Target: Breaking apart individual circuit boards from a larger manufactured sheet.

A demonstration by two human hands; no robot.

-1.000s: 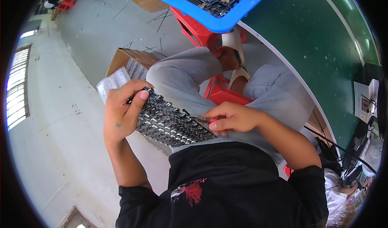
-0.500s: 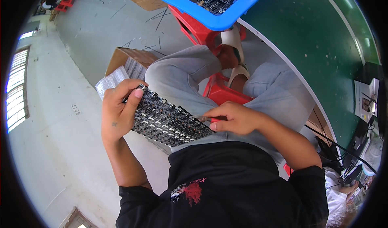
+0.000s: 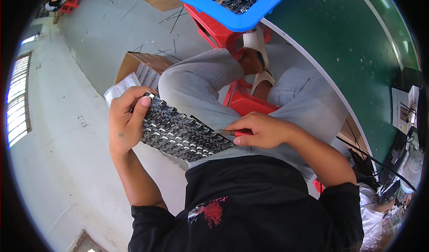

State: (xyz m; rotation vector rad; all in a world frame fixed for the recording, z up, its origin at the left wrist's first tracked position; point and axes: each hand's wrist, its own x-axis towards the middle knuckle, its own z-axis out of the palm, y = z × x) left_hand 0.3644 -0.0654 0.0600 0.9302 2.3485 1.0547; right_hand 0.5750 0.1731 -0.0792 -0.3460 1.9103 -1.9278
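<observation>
My left hand (image 3: 127,120) grips the far left corner of a black circuit board panel (image 3: 178,133), thumb on top. The panel is crowded with small parts and rows of white connectors, and it slants down to the right above my lap. Closed around red-handled pliers (image 3: 241,132), my right hand (image 3: 263,130) is at the panel's right end. The metal jaws of the pliers point left and lie at the panel's far edge. Whether they pinch anything is too small to tell.
Ahead, a blue tray (image 3: 241,23) holds more circuit boards above a red stool (image 3: 210,26). A cardboard box (image 3: 147,64) with bubble wrap (image 3: 123,87) stands beyond my left hand. The green tabletop (image 3: 344,60) curves along the right, with cables and a person's white sleeve (image 3: 371,216) lower down.
My left hand and the panel have shifted slightly left. The pliers' metal jaws now show more plainly at the panel's edge; my right hand has hardly moved.
</observation>
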